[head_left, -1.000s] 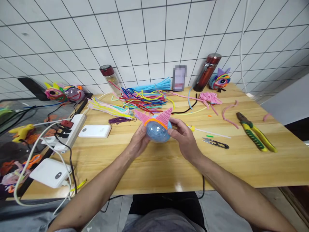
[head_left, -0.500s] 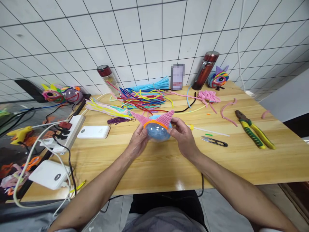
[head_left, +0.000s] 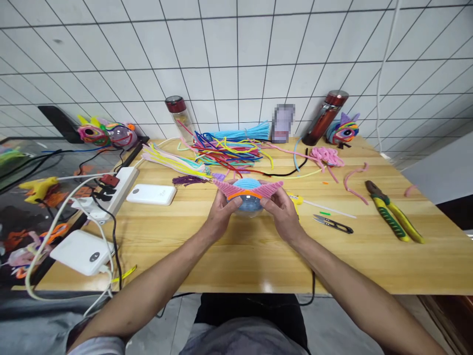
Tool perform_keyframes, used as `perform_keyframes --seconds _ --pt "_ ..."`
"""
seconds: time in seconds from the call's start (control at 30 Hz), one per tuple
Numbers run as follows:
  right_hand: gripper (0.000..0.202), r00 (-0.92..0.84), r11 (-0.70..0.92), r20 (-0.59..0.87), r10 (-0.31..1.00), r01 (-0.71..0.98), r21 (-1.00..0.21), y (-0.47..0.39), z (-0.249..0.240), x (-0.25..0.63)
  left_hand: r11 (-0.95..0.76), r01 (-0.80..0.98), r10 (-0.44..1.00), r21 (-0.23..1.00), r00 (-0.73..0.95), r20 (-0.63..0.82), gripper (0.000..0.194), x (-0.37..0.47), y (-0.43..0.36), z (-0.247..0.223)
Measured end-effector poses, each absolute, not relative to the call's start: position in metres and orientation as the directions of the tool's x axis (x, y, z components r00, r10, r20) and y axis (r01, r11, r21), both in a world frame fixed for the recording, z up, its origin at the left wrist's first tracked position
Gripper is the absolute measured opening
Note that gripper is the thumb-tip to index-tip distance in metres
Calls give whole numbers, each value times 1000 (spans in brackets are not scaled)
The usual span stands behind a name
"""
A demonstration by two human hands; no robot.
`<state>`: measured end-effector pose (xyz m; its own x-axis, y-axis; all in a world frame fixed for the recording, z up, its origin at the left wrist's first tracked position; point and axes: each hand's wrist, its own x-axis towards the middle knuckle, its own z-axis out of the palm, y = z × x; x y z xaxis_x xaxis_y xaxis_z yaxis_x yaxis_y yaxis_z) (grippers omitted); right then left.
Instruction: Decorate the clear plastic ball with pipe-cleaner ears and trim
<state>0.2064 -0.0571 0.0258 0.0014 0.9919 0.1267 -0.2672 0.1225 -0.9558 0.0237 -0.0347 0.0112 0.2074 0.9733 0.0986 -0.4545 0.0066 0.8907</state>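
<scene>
Between my hands, a little over the wooden table, is a clear ball (head_left: 250,203) decorated with pipe cleaners. Light-blue strands (head_left: 247,184) cover its far side, an orange strip (head_left: 244,194) runs across it, and two pink pointed ears (head_left: 271,189) stick out sideways. My left hand (head_left: 220,212) grips the ball's left side, thumb near the orange strip. On the other side my right hand (head_left: 283,211) holds it likewise, thumb in front. The fingers behind the ball are mostly hidden. A yellow glue gun-like piece (head_left: 296,199) with a white stick lies just beyond my right hand.
Multicoloured pipe cleaners (head_left: 229,152) lie in a heap at the back, beside a glass bottle (head_left: 181,118) and a red flask (head_left: 325,118). Thread snips (head_left: 334,224) and pliers (head_left: 394,212) are at right. A power strip (head_left: 116,192), cables and white power banks (head_left: 151,194) occupy the left.
The ball has tipped in my hands: the ears lie lower and flatter, and more of the light-blue side shows. Both hands keep their hold. The camera view has shifted slightly.
</scene>
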Motion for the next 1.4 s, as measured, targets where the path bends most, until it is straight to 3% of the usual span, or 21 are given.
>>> perform_keyframes --seconds 0.47,0.63,0.83,1.1,1.3,1.4 --pt "58 -30 163 170 985 -156 -974 -61 14 203 -102 -382 979 918 123 160 60 21 -34 2" --pt "65 -31 95 100 995 -125 -988 -60 16 204 -73 -311 982 948 144 123 69 21 -36 5" --pt "64 -56 119 127 990 -123 -985 -52 20 211 1 -254 966 967 249 64 108 23 -36 9" --pt "84 -218 204 181 959 88 -975 -43 17 222 -57 -187 981 981 172 90 90 20 -24 5" --pt "52 -173 202 152 973 324 -924 -39 11 231 -68 -35 976 997 205 74 82 17 -18 -2" --pt "44 -144 200 152 978 419 -886 -38 10 232 -66 70 974 995 222 49 88 14 -15 -5"
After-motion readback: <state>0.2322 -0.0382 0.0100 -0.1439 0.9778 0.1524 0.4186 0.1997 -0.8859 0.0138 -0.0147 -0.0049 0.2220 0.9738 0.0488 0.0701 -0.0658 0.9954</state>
